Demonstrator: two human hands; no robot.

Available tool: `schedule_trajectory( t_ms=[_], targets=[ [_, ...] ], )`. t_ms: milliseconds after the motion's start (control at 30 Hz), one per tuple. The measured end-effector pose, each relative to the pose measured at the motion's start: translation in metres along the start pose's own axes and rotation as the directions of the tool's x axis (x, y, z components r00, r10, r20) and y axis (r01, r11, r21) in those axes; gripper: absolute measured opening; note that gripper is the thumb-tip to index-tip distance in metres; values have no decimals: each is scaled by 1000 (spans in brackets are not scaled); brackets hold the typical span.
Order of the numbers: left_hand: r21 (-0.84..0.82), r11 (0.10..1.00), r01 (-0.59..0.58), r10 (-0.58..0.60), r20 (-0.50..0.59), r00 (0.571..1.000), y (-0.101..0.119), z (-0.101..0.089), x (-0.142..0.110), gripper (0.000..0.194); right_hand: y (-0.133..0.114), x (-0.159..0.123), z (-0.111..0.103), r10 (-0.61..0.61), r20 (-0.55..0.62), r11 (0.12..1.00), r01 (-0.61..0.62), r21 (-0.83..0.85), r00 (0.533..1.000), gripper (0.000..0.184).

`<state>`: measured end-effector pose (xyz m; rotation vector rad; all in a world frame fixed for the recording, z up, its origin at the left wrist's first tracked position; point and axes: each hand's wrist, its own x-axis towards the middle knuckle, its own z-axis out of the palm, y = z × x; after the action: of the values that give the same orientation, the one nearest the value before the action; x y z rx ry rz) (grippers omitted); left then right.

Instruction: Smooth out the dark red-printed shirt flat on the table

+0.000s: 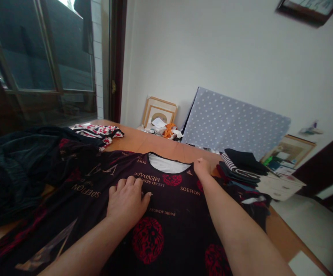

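Observation:
A black T-shirt (183,226) with red lion-head prints and tan lettering lies spread on the wooden table, its neckline pointing away from me. My left hand (127,197) rests palm down on the chest of the shirt, thumb apart from the fingers, which bend slightly at their tips. At the shoulder just right of the round collar, my right hand (203,167) is closed in a pinch on the fabric. The pale inside of the shirt (166,164) shows through the neck opening. My right forearm covers part of the shirt's right side.
Dark clothes (13,165) are heaped at the left, beside a red-and-white patterned garment (97,132). A folded clothes stack (241,165) stands at the right. Behind the wooden table (151,142) lean a dotted grey-blue panel (232,119) and a picture frame (160,109).

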<state>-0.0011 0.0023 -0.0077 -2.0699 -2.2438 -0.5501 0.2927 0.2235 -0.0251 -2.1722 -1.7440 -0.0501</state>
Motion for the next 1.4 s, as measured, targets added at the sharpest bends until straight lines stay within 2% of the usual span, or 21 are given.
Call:
schedule_trajectory(
  t_ms=[133,300,467,567,667,767,867,1000,1133,1267,1400],
  targets=[
    [-13,1000,10,-10,-17,1000,0,3,1,34,-4,-14,0,-82,37,996,83,-20,996,37],
    [-49,998,26,-28,-37,999,0,3,-1,33,-7,-24,-13,-205,105,979,205,16,973,34],
    [-90,995,38,-42,-42,998,-1,2,-5,33,-23,-48,-21,-310,75,942,296,159,948,40],
    [-112,993,49,-55,-57,997,-2,3,-5,38,-40,-84,-25,-370,59,890,336,309,927,43],
    [-165,981,98,-108,-53,993,-6,3,-4,45,-58,-132,-36,-450,66,834,392,388,891,41],
    [-234,961,149,-162,-34,986,-10,3,-1,47,-76,-183,-48,-554,88,787,486,380,828,43],
    [-273,950,155,-171,-35,985,-14,5,0,45,-90,-230,-54,-609,190,779,536,325,770,55],
    [-309,939,150,-177,-60,982,-17,7,-1,39,-98,-269,-52,-562,337,827,518,218,755,72],
    [-385,908,163,-195,-48,980,-21,6,-1,34,-99,-281,-51,-542,337,838,525,148,770,72],
    [-520,838,164,-209,-29,977,-28,2,1,29,-99,-282,-51,-547,336,833,539,126,767,73],
    [-569,806,165,-205,-7,979,-37,0,3,23,-98,-281,-45,-543,336,833,543,104,769,72]
  ],
)
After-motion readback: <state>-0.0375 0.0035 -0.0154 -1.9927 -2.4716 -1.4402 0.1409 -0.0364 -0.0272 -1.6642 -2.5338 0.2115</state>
